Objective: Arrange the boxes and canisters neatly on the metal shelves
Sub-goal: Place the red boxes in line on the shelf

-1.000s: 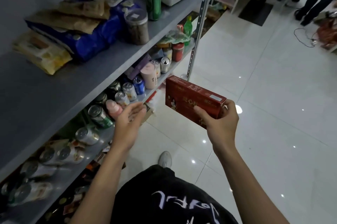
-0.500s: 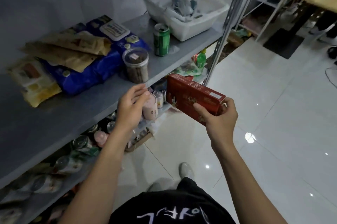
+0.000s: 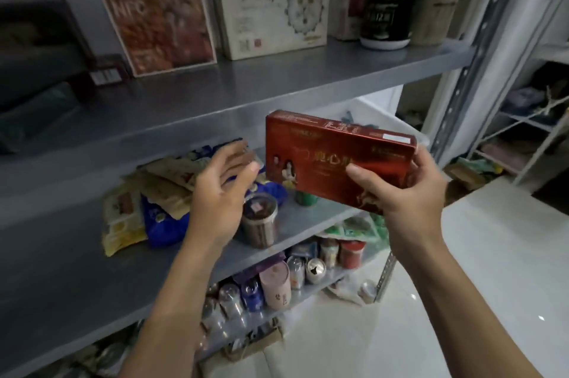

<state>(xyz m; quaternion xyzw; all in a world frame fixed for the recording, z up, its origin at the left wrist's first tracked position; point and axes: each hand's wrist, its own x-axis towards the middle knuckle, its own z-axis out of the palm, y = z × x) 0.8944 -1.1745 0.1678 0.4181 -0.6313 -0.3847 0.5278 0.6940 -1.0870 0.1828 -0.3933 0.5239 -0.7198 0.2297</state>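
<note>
Moved: since half a second earlier the view had tilted up and brought the upper shelf (image 3: 277,85) into sight. The red box (image 3: 335,156) had risen with the right grip (image 3: 409,192), and the left grip (image 3: 221,192) had lifted towards the box's left end.
Right grip: clamped on the box's right end, thumb across the front face, fingers behind.
Left grip: apart and holding nothing, fingers loosely spread just beside the box; blurred.
Box position: in the air before the shelves, about level with the upper shelf's front edge, resting on nothing.
Done: a patterned box (image 3: 160,23), a cream box (image 3: 271,8) and a black canister (image 3: 389,11) already stood along the back of the upper shelf.
Left: the red box was not yet shelved. On the middle shelf (image 3: 77,270) the snack bags (image 3: 147,202) lay heaped beside a clear canister (image 3: 260,220).
Box look: a flat, long, glossy red carton with gold lettering, printed figures at the left and a white label on the top edge; it sloped slightly down to the right.
</note>
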